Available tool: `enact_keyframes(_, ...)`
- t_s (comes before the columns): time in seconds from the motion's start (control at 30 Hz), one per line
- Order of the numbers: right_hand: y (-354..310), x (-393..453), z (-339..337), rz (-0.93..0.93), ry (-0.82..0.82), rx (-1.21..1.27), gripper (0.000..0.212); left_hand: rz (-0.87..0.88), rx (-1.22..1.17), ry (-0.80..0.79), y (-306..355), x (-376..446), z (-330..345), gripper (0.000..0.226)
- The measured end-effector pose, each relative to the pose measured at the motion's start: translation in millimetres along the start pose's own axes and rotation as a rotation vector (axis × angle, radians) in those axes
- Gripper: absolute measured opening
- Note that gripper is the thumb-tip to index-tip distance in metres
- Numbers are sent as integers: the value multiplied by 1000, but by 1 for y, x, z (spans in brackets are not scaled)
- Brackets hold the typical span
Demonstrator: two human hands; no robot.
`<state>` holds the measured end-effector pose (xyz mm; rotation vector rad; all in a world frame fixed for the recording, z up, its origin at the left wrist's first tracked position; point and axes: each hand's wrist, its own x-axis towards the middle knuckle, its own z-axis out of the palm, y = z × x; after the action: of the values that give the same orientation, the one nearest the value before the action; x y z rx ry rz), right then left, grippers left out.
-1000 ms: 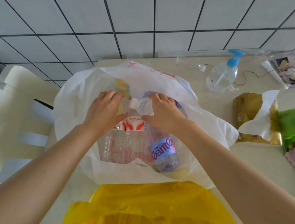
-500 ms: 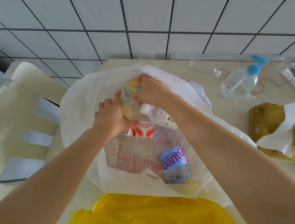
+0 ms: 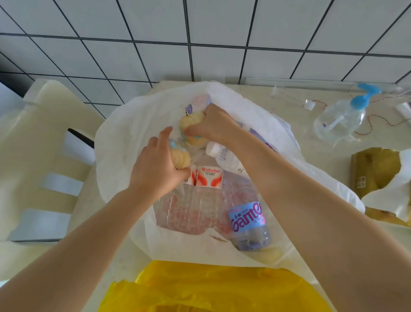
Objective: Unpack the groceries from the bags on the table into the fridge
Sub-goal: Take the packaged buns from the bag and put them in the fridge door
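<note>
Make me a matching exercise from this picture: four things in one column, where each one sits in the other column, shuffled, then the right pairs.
Things:
1. pump bottle
2. yellow bag
3. blue-labelled bottle
4. plastic chair

Places:
A. inside the white bag, lying on its side
B. beside the table's left edge
C. nearest the camera, below the white bag
D. far right of the table, near the wall

Pairs: 1-D, 2-C, 3-A, 4-B

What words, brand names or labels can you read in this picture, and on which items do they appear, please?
"Wahaha": red and white label on the clear bottles.
"Gante", cut off at the edge: blue bottle label.
Small print on the capped bottle, gold box and snack wrapper: too blurred to read.
</note>
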<state>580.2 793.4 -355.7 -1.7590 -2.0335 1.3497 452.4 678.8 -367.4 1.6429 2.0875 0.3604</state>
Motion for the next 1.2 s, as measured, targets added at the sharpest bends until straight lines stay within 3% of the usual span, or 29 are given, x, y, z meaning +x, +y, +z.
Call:
enact_keyframes(0.03, -3, -8, -1, -7, 33, 11, 31, -6, -25, 13, 0, -6, -4, 101)
enact_keyframes(0.17, -16, -41, 3, -84, 162, 91, 42, -12, -121, 82, 7, -37, -25, 94)
enact_keyframes(0.4, -32, -131, 15, -182, 260, 94, 27, 3, -222, 118, 12, -106, -53, 90)
enact_keyframes(0.67, -16, -247, 47, -83, 418, 257, 36, 61, -327, 123, -6, -202, -59, 91)
enact_keyframes(0.87, 11, -341, 93, -7, 465, 402, 30, 48, -452, 61, -31, -272, -45, 89)
enact_keyframes(1.0, 22, -405, 126, -25, 465, 313, 32, 23, -469, 22, -48, -321, -36, 86)
enact_keyframes(1.2, 42, -493, 176, -196, 509, 101, 43, -39, -533, 18, -74, -408, -26, 87)
